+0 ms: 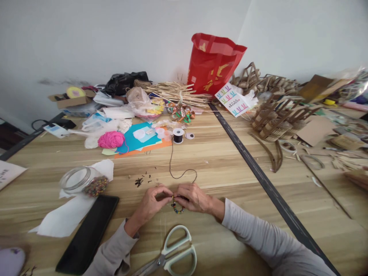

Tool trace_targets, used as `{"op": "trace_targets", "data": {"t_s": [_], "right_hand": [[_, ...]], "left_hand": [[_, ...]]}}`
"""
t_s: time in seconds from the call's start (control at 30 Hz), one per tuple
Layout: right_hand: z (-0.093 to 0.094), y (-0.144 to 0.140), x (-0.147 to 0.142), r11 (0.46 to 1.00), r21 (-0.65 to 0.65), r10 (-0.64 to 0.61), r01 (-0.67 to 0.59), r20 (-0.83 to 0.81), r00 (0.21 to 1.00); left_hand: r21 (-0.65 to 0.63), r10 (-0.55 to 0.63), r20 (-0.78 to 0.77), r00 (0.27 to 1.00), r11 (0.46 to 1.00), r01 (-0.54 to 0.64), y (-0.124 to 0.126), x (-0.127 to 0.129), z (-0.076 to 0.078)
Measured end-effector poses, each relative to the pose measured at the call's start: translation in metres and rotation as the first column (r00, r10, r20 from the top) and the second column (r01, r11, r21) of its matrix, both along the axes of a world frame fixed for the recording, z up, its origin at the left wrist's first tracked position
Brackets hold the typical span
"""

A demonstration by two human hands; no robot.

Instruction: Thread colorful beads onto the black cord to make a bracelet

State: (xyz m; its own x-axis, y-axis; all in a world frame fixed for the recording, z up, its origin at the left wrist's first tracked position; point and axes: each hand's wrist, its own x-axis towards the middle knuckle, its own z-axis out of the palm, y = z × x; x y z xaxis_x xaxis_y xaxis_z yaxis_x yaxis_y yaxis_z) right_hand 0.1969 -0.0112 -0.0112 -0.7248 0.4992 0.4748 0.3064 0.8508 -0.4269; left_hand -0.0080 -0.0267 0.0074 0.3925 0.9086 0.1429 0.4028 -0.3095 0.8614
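A small bracelet of multicoloured beads [178,210] hangs in a loop between my hands, just above the wooden table. My left hand [153,200] pinches it at the upper left, thumb and forefinger together. From the other side my right hand [192,197] closes its fingers on the bracelet's upper end; the exact spot it grips is hidden. A thin black cord [171,165] curves over the table from a spool of black cord [178,136] to my right hand. White-handled scissors [169,256] lie below my hands.
To the left are a glass jar of beads [96,186] on its side, white paper [61,220] and a black tray [89,234]. Black cord scraps [139,181] lie beyond my left hand. Pink yarn [111,139], a red bag [214,65] and small woven baskets [273,126] stand farther back.
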Motion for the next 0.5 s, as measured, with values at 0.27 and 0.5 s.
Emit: {"op": "trace_targets", "data": {"t_s": [0.27,0.5], "right_hand": [[-0.0001,-0.0011,-0.001,1.0,-0.005,-0.031,0.031,0.014,0.999],[0.0009,-0.0016,-0.0009,0.999,-0.022,-0.033,0.032,-0.005,0.999]], "left_hand": [[0.026,0.005,0.024,1.0,1.0,-0.005,0.0011,-0.0007,-0.0037],[0.013,0.024,0.031,0.999,1.0,-0.025,0.0004,-0.0004,-0.0017]]}}
